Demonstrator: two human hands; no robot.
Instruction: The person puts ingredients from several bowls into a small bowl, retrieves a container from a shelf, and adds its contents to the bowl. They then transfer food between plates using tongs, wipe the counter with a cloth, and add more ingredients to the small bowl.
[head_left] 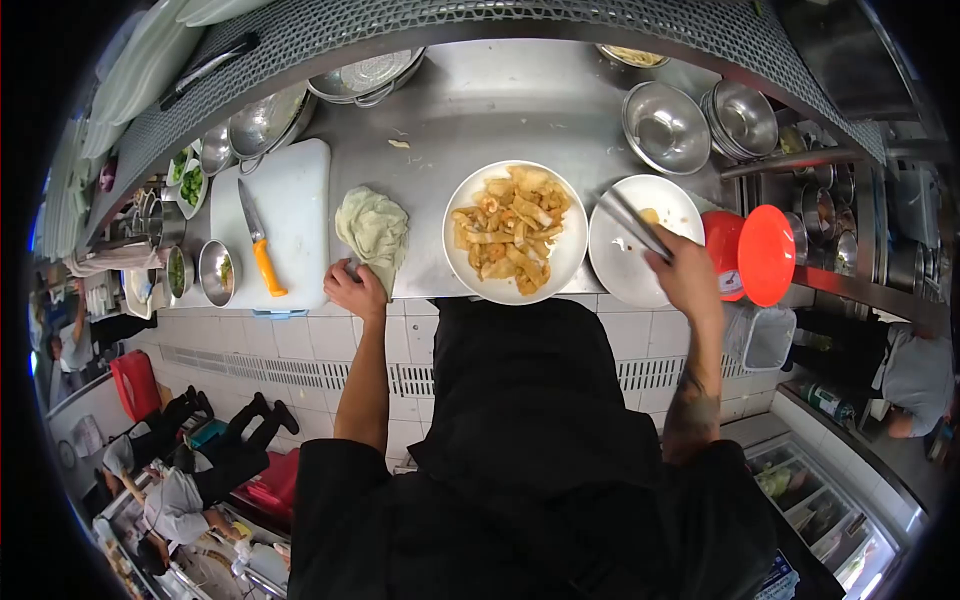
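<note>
**Dark-clothed torso (530, 480) before a steel counter (430, 130), metal tongs (636, 224) in the right hand (688, 282)**

The counter is bare metal scattered with small scraps, under a perforated shelf (520, 18). Below its front edge are pale floor tiles (400, 325) and a slotted drain (410, 380). Other people stand farther off on both sides of the room.

The tongs slant over the right-hand plate (655, 285), their long axis diagonal: the far end points away from the body and to the left, the near end is in the hand. The right hand is closed around them; blur hides how far apart their arms stand. A little food (650, 215) lies on that plate. Just left, a white plate (456, 265) holds a heap of browned pieces (512, 230).

The left hand (356, 290) rests at the counter's edge with fingers bent, against the crumpled cloth (372, 228); whether it grips the cloth, I cannot tell. Beyond the cloth, an orange-handled knife (262, 245) lies on a white board (300, 205).
</note>
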